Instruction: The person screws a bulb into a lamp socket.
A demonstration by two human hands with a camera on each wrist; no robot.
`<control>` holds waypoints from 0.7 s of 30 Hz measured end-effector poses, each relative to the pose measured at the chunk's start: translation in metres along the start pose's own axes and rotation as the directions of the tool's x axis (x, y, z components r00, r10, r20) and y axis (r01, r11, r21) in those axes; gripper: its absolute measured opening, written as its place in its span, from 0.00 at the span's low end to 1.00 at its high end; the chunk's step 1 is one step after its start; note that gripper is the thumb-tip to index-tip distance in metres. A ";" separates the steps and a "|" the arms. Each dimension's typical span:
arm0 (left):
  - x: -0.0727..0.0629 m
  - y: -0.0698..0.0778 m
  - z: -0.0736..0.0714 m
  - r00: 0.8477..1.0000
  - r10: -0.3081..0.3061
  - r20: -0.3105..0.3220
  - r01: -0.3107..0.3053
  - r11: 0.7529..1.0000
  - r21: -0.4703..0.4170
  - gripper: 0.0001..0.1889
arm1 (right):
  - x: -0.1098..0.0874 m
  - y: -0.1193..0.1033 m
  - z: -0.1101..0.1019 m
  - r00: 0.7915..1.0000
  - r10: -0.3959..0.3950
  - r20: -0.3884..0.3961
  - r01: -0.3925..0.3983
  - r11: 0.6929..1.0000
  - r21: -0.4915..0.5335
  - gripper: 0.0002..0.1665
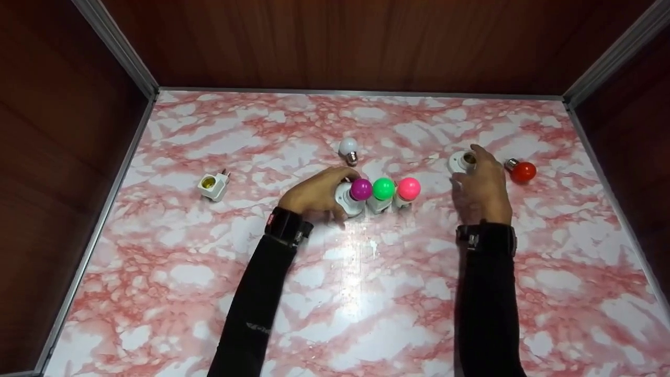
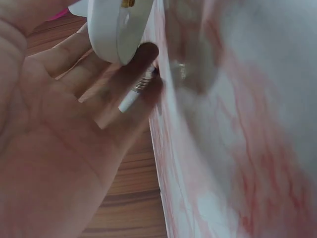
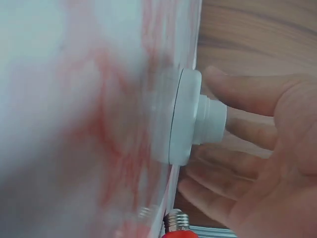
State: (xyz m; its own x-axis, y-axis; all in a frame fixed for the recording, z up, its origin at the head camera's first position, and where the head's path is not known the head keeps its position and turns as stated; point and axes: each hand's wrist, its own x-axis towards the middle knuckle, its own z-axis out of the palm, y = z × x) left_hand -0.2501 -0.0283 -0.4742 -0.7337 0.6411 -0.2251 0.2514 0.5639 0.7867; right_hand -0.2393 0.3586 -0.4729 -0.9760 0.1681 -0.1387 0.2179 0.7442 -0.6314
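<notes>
Purple-bulb holder [image 1: 343, 198] just L of green bulb [image 1: 383, 188]; L hand [image 1: 314, 195] curled round its base. R hand [image 1: 486, 186], fingers loosely spread abt bulbless holder [image 1: 456, 163], well R of green bulb; no firm grip seen. Risks: sideways L nudge cd topple green bulb; R knuckles cd set red bulb [image 1: 524, 172], farther R, rolling.

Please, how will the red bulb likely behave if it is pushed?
The red bulb would probably roll, being round and lying sideways. Its narrower screw base may make it curve. Its glossy surface could be slippery.
</notes>
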 end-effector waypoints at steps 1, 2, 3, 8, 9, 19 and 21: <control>0.000 0.000 0.000 1.000 0.004 -0.005 -0.004 1.000 -0.003 0.49 | 0.000 0.001 -0.001 1.000 0.014 0.023 -0.014 1.000 -0.001 0.51; 0.000 0.000 0.001 1.000 0.003 -0.010 -0.003 1.000 -0.003 0.49 | 0.001 0.002 -0.002 0.999 0.024 0.043 -0.023 1.000 -0.005 0.51; 0.001 0.000 0.001 1.000 0.002 -0.016 -0.002 1.000 0.001 0.49 | 0.001 0.003 -0.003 0.998 0.028 0.058 -0.028 1.000 -0.008 0.51; 0.002 0.001 0.004 0.999 -0.008 -0.045 0.010 0.999 0.042 0.48 | -0.001 0.004 -0.005 0.996 0.032 0.079 -0.031 0.999 -0.012 0.50; 0.003 0.001 0.005 0.999 -0.007 -0.049 0.009 0.999 0.046 0.48 | -0.002 0.004 -0.005 0.997 0.026 0.072 -0.025 1.000 -0.016 0.49; 0.007 0.002 0.013 0.995 -0.042 -0.095 0.046 0.998 0.048 0.58 | -0.006 0.004 -0.006 0.999 0.021 0.035 -0.020 1.000 -0.016 0.49; 0.007 0.002 0.015 0.994 -0.037 -0.103 0.043 0.998 0.052 0.61 | -0.006 0.004 -0.006 0.999 0.016 0.030 -0.016 1.000 -0.022 0.49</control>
State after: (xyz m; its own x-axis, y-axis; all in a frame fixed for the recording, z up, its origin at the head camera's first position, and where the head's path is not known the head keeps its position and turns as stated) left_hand -0.2454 -0.0145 -0.4834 -0.8034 0.5629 -0.1940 0.2525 0.6172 0.7452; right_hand -0.2321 0.3643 -0.4703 -0.9720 0.1609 -0.1714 0.2331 0.7553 -0.6125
